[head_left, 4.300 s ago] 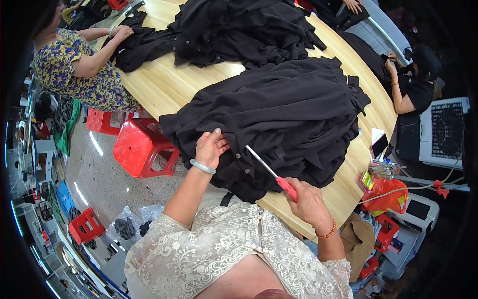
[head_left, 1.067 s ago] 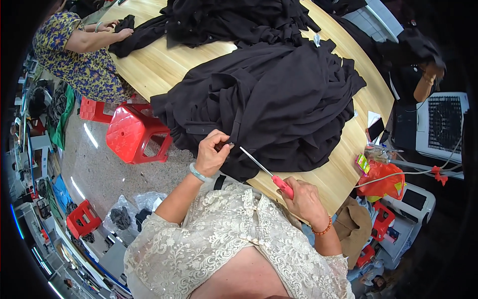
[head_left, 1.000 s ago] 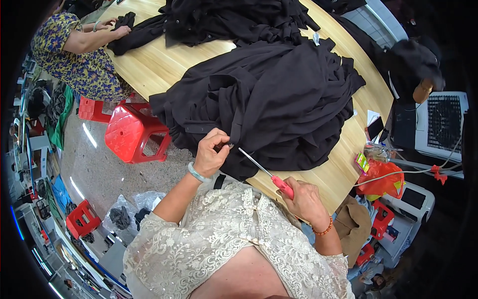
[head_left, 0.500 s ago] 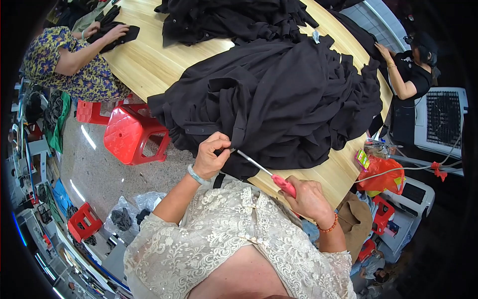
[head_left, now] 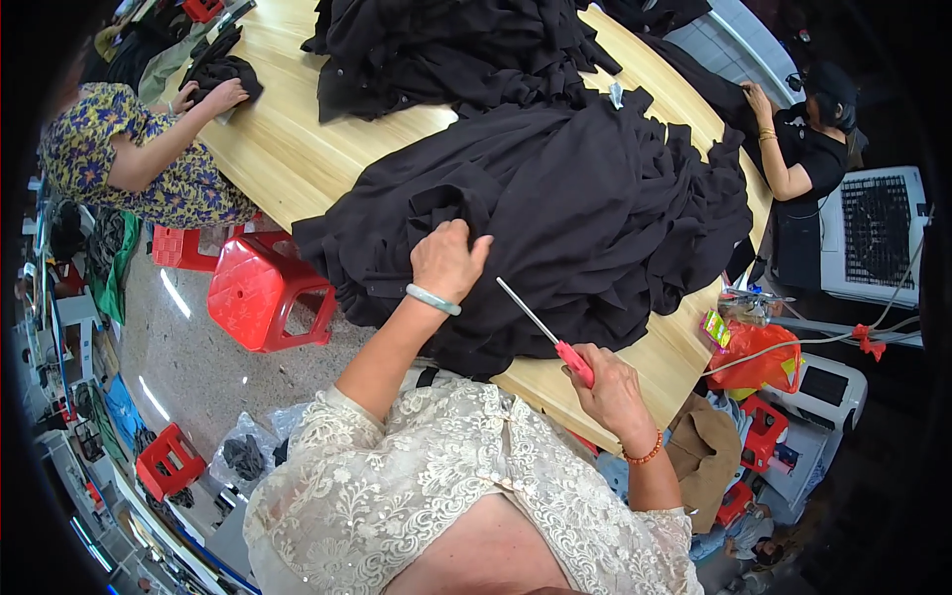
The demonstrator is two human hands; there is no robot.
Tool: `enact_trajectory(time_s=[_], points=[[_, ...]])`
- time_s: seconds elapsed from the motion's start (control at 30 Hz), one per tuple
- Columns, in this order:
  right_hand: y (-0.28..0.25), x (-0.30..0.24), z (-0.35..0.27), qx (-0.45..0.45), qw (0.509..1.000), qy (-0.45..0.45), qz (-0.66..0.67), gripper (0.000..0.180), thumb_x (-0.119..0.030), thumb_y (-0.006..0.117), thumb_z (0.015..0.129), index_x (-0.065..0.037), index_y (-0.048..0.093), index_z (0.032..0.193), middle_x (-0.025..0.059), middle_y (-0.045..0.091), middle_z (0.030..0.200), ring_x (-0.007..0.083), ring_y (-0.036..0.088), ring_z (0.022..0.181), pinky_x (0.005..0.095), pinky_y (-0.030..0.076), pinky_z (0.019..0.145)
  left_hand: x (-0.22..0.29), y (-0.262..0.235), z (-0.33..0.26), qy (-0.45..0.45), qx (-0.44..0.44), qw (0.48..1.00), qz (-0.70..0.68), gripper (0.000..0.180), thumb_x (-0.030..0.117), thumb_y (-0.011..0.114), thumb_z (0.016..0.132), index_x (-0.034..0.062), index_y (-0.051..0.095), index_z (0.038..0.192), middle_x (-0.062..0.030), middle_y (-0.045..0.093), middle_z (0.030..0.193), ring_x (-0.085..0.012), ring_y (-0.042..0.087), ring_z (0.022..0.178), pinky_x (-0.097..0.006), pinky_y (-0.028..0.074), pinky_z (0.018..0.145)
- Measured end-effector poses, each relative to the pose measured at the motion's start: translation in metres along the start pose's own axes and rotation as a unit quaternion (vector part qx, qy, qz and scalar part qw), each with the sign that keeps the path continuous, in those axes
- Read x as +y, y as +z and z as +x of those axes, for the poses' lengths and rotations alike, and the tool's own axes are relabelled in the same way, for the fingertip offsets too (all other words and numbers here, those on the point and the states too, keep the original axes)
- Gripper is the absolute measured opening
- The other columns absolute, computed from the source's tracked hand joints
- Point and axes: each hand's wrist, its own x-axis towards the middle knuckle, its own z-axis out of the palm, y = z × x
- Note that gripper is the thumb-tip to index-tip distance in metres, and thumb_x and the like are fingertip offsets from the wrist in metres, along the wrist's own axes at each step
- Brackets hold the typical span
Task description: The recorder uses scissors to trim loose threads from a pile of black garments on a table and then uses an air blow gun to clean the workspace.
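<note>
A black garment [head_left: 555, 188] with long folds lies heaped on the near side of the table. My left hand [head_left: 448, 263], with a pale bangle at its wrist, rests on the cloth by a raised fold like a collar [head_left: 451, 203]. Its thumb stands apart from the fingers, whose tips are partly lost against the black fabric. In my right hand [head_left: 610, 389], closed round the red handle, is a screwdriver-like tool [head_left: 528, 310] with a thin straight metal shaft. The shaft points up and left over the garment, its tip apart from my left hand.
More black garments [head_left: 436, 55] are piled farther back on the wooden table [head_left: 288, 149]. A person in a flowered dress [head_left: 129, 149] handles black cloth at left; another person [head_left: 808, 144] works at right. Red stools [head_left: 260, 288] stand left, and an orange-red bag [head_left: 759, 352] hangs right.
My left hand has let go of the small piece of cloth at the tool's tip and moved up and right onto the garment. The tool has drawn away from it.
</note>
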Motion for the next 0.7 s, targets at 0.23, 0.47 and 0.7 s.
enact_trajectory(time_s=[0.23,0.47,0.7], points=[[-0.009,0.002,0.011,0.014,0.999,-0.018,0.022,0.024,-0.014,0.067,0.085,-0.006,0.06,0.106,0.0151,0.061,0.079,0.0338,0.061,0.075,0.0421,0.048,0.066,-0.041,-0.032,-0.009,-0.232,-0.218,0.652,-0.689,0.017,0.014,0.057,0.097,0.002,0.06,0.085,-0.0031,0.06,0.076,-0.0099,0.054,0.062,-0.023,0.041,0.053],[-0.017,-0.003,0.029,-0.053,0.998,-0.018,-0.033,0.022,-0.013,0.066,0.082,-0.007,0.059,0.102,0.014,0.061,0.074,0.0325,0.062,0.071,0.0425,0.048,0.065,-0.019,-0.031,-0.02,-0.224,-0.185,0.636,-0.715,0.023,0.013,0.049,0.1,-0.0041,0.061,0.109,-0.0174,0.067,0.107,-0.0211,0.068,0.091,-0.032,0.057,0.08],[-0.012,0.009,0.029,-0.025,0.999,-0.034,-0.024,0.022,-0.015,0.066,0.084,-0.007,0.059,0.104,0.0146,0.061,0.074,0.0329,0.062,0.072,0.0426,0.048,0.065,0.004,-0.023,-0.019,-0.26,-0.127,0.859,-0.423,0.027,0.024,0.068,0.09,0.0004,0.058,0.098,-0.0082,0.066,0.085,-0.0127,0.063,0.06,-0.021,0.051,0.055]])
